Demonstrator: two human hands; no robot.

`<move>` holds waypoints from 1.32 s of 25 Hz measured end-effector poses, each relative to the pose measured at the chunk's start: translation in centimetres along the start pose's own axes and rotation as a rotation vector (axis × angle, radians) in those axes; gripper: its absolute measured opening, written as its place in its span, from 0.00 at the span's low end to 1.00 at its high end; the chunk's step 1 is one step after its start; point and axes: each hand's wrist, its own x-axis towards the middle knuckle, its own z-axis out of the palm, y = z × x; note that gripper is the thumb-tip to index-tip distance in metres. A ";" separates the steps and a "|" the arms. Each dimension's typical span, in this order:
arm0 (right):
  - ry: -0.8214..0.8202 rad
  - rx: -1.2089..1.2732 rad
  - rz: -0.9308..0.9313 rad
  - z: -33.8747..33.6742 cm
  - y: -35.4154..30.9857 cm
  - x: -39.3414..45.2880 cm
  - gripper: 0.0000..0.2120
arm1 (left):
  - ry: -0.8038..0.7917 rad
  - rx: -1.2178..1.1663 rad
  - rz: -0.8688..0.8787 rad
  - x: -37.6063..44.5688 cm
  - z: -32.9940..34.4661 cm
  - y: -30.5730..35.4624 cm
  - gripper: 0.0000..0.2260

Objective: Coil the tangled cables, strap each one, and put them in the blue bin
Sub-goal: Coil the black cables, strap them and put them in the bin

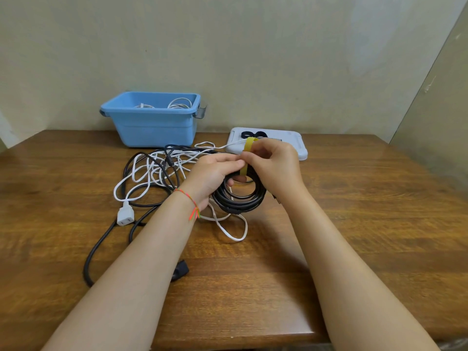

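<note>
A coiled black cable (239, 198) is held upright just above the wooden table. My left hand (211, 173) grips the coil's top left, thumb through its opening. My right hand (273, 164) pinches a yellow strap (249, 145) that runs over the top of the coil and sticks up behind my fingers. A tangle of white and black cables (157, 168) lies to the left, with a white plug (125, 216) and a black plug (181, 269) at its near side. The blue bin (154, 127) stands at the back left with white coiled cables (178, 103) inside.
A grey lid (291, 148) lies flat behind my hands, with black straps (254, 134) on it. A white cable loop (233, 231) trails under the coil. The wall stands close behind the table (367, 211).
</note>
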 end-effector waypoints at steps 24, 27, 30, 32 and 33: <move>-0.165 0.096 0.243 -0.4 -0.5 -0.4 0.11 | 0.138 0.123 0.168 -0.2 0.4 -0.2 0.03; -0.194 -0.032 0.130 -0.4 -0.7 -0.4 0.14 | 0.152 0.116 0.144 -0.1 0.4 -0.2 0.02; -0.220 -0.146 0.023 -0.3 -1.0 -0.4 0.19 | 0.172 0.129 0.131 0.2 0.1 -0.3 0.02; -0.229 -0.238 -0.036 -0.3 -1.2 -0.5 0.22 | 0.167 0.145 0.136 0.3 0.1 -0.4 0.03; -0.232 -0.283 -0.055 -0.3 -1.3 -0.5 0.23 | 0.161 0.146 0.147 0.4 0.2 -0.5 0.04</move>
